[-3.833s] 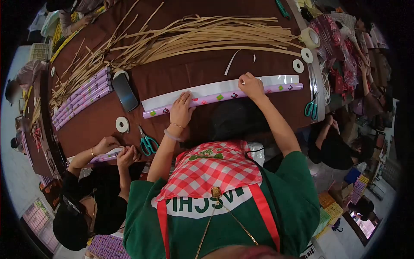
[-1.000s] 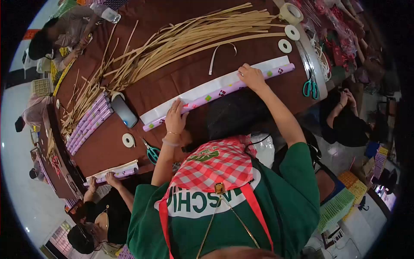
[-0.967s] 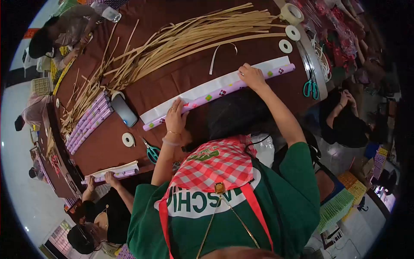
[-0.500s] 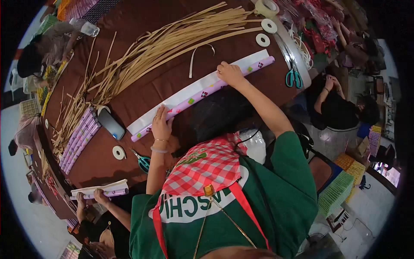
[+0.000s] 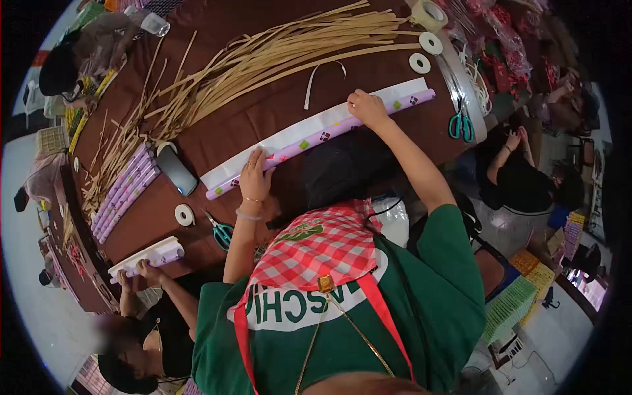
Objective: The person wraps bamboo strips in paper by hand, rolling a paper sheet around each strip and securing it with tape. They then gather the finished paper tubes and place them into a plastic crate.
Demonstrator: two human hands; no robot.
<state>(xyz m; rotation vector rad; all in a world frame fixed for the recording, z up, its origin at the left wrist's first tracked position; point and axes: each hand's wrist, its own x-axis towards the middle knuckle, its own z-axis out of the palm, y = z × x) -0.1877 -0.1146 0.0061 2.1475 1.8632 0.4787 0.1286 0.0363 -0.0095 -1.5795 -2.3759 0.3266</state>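
Note:
A long sheet of purple patterned paper (image 5: 309,143) with a white underside lies partly rolled into a tube across the table in front of me. Near its left end, my left hand (image 5: 255,174) grips the rolled edge, fingers reaching over onto the white strip. Further right, my right hand (image 5: 368,108) is curled over the roll, fingertips on the white side. Just beyond the paper lies a thin white curled strip (image 5: 309,89). Teal-handled scissors (image 5: 222,234) rest to the left of my left forearm.
Long tan strips (image 5: 263,59) spread over the brown-covered table (image 5: 257,122). Finished purple rolls (image 5: 125,191), a phone (image 5: 176,170) and a tape roll (image 5: 185,214) lie left. More scissors (image 5: 461,125) and tape rolls (image 5: 419,63) sit right. A co-worker's hands (image 5: 141,276) hold another purple roll.
The view has shifted slightly, moving the table contents to the right in the picture. Both my hands stay on the paper roll. The co-worker's hands and roll at lower left have moved up.

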